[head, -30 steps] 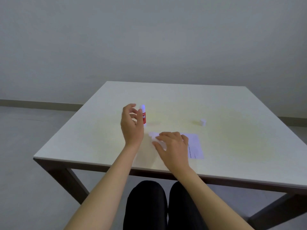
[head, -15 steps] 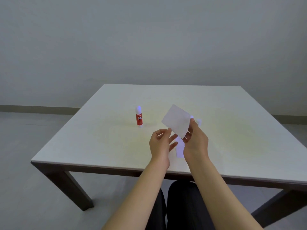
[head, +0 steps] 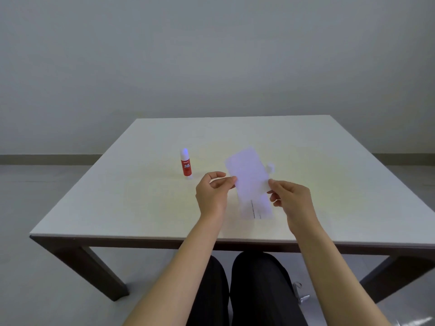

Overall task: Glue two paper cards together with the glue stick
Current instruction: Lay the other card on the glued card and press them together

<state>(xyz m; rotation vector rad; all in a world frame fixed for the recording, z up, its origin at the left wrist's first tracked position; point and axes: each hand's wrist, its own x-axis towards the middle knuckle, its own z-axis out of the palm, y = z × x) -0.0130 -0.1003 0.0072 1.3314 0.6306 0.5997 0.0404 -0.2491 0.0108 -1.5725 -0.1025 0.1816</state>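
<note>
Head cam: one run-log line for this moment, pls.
phase: aligning cards | left hand: pinching held card | right hand: pinching same card | second card: flat on table | glue stick: upright, uncapped, untouched

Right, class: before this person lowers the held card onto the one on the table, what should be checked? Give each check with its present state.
1. Held card gripped at both side edges by left hand and right hand: ok.
2. Second card flat on the table, under the held one: ok.
3. Glue on either card: cannot tell.
4. Glue stick upright, left of the cards, out of the way: ok.
5. Small white cap off the stick, behind the cards: ok.
6. Card edges lined up: not ok, the held card is tilted.
</note>
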